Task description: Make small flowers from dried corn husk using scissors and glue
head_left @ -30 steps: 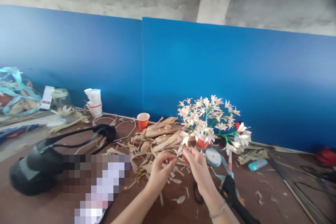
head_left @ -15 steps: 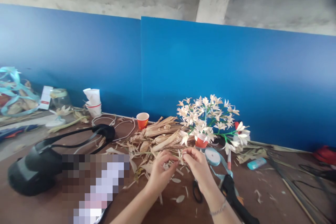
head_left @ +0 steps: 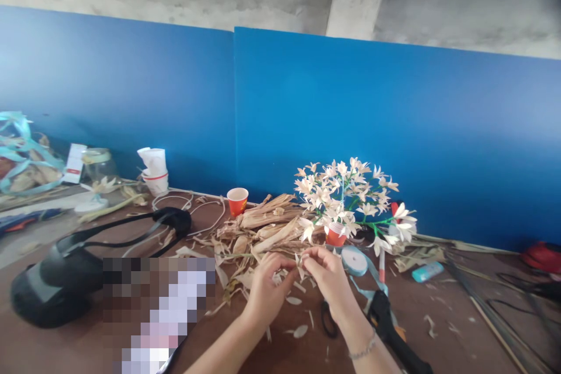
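Observation:
Between my fingertips is a small cream flower (head_left: 300, 269) that looks made of dried husk petals. My left hand (head_left: 272, 281) pinches it from the left, thumb and forefinger together. From the right, my right hand (head_left: 325, 277) closes its fingertips on the petals. Just beyond stands a bunch of similar cream flowers (head_left: 346, 190) on green stems, in an orange paper cup (head_left: 335, 235). Dried corn husks (head_left: 263, 228) lie in a heap behind my left hand. Cut petal pieces (head_left: 300, 331) are scattered on the brown table under my wrists.
A black glue gun (head_left: 392, 327) and scissors (head_left: 329, 320) lie beside my right forearm. A ribbon roll (head_left: 355, 261) is behind them. At left are a black strapped device (head_left: 56, 280), an orange cup (head_left: 237, 201) and a glass jar (head_left: 97, 165). A blue panel (head_left: 372, 99) borders the table.
My right fingertips have moved slightly left, closer to my left hand, over the small flower. The things on the table stay where they were.

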